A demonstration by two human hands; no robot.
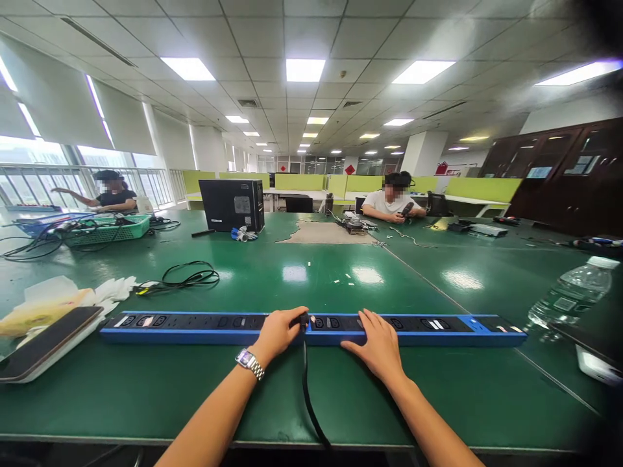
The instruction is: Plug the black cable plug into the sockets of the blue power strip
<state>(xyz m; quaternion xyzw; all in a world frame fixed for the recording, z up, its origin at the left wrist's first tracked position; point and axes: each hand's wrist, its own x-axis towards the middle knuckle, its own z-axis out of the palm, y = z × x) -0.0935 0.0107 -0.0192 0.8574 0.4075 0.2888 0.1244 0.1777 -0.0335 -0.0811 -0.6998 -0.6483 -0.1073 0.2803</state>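
Observation:
A long blue power strip (195, 336) with a black face full of sockets lies crosswise on the green table. Over its middle, my left hand (281, 332) is closed on a black plug (304, 322), which sits at a socket; how deep it is in I cannot tell. From the plug a black cable (307, 395) runs down over the table's near edge. To the right of the plug, my right hand (378, 342) grips the strip across its width, thumb against the front side and fingers on top. A metal watch (250, 363) is on my left wrist.
Left are a dark flat board (51, 344), crumpled wrapping (63, 301) and a coiled black cable (189, 275). Right is a lying water bottle (572, 292). Farther off stand a black computer case (231, 204) and a green basket (109, 230). Two people sit across the table.

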